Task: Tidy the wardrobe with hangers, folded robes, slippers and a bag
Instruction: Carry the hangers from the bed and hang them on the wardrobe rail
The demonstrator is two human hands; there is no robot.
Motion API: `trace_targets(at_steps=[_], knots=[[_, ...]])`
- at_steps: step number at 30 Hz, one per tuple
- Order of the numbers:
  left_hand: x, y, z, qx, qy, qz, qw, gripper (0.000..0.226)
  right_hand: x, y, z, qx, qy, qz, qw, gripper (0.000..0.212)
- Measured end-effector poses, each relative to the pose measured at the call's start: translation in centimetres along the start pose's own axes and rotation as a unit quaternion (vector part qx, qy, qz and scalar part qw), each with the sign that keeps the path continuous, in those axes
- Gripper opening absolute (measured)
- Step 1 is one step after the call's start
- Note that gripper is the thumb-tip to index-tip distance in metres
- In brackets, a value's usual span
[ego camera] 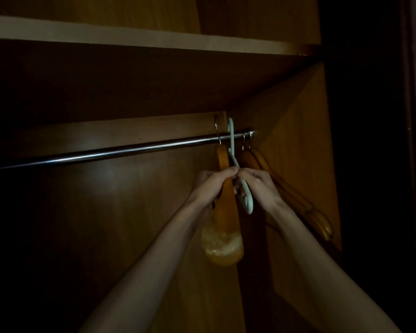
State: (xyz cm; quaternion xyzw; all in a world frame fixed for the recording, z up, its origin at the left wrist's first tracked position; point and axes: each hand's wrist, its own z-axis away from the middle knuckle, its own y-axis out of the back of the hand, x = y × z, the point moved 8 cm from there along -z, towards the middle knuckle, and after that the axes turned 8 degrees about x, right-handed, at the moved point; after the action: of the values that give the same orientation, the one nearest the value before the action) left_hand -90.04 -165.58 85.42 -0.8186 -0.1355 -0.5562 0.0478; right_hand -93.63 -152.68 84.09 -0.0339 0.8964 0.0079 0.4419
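1. Hangers: 1 pale green plastic hanger point(246, 199) hooked over the chrome rail point(106, 151) near its right end, body running down and toward the camera, long axis seen almost edge-on.
2. Both hands sit on it just below the rail. Right hand point(258, 186) has fingers curled round the green hanger's shoulder; left hand point(213, 186) is curled round the wooden hanger point(226, 212) just left of it, fingertips touching the right hand.
3. Right hand is nearer the green hanger; my guess is it does the next slide or lift.
4. Right of it: 2 more wooden hangers point(296, 191) bunched against the side panel point(298, 140), close, little room that way.
5. Left: bare rail. Shelf point(130, 37) above the hooks limits lift. Scene is dim; robes, slippers, bag not in view.
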Motion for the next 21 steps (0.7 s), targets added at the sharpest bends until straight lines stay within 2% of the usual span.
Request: trace_targets(at_steps=[5, 9, 13, 16, 18, 21], knots=[[-1.7, -1.5, -2.1, -0.031, 0.060, 0.032, 0.997, 0.036, 0.6, 0.1, -0.5, 0.004, -0.028, -0.018, 0.999, 0.032], [-2.9, -2.1, -3.4, -0.047, 0.075, 0.035, 0.995, 0.048, 1.3, 0.2, -0.3, 0.027, -0.032, -0.002, 0.999, 0.036], [-3.0, -1.9, -4.0, -0.035, 0.075, 0.002, 0.997, 0.042, 2.2, 0.4, -0.3, 0.059, -0.059, 0.000, 0.997, 0.033], [-3.5, -2.3, -4.1, -0.053, 0.098, -0.002, 0.994, 0.052, 2.7, 0.6, -0.2, 0.067, -0.073, 0.010, 0.995, 0.032], [-3.9, -2.5, -4.0, -0.060, 0.103, -0.013, 0.993, 0.051, 3.0, 0.8, 0.0, 0.063, -0.075, 0.024, 0.995, 0.032], [-4.8, -2.8, -3.9, -0.060, 0.108, -0.010, 0.992, 0.072, 3.1, 1.1, 0.3, 0.061, -0.078, 0.043, 0.994, 0.030]])
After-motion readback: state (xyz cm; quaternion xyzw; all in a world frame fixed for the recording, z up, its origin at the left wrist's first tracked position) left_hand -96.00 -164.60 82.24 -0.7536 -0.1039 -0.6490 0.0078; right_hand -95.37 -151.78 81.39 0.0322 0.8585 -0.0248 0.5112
